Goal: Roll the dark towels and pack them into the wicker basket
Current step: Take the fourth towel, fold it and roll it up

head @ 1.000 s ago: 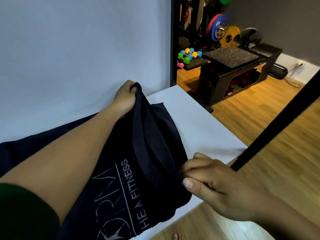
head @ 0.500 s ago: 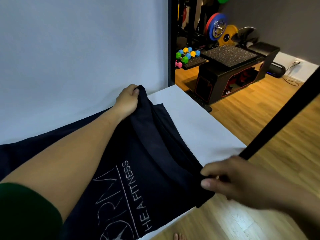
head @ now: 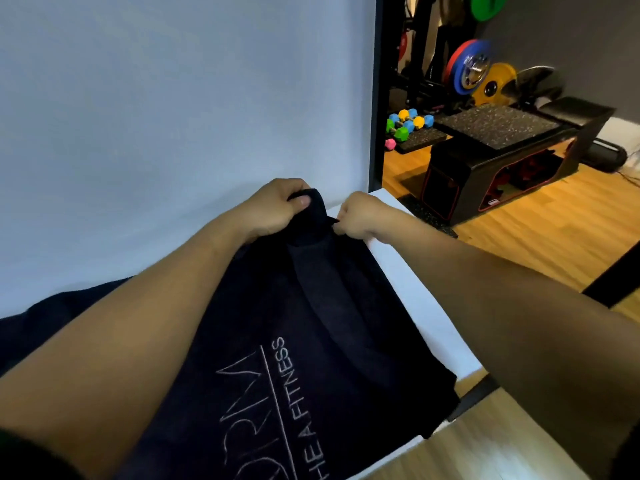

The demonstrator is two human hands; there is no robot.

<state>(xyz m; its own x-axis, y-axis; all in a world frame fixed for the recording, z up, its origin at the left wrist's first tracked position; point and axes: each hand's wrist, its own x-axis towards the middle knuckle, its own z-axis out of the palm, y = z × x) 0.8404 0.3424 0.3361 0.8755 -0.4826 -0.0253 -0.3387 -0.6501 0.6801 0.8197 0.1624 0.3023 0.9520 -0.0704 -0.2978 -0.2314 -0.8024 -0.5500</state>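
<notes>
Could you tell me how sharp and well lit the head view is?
Head view: soft, even light with no glare; the dark towel shows little texture beyond its pale logo; the left hand and right hand gripping it are fairly sharp; the weight plates behind look slightly smeared.

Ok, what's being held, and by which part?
The dark towel, at its far end: left hand grips the bunched fabric, right hand pinches the edge beside it.

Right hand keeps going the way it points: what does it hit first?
Likely the bunched end of the dark towel, which the right hand pinches, then the left hand; depth unclear.
</notes>
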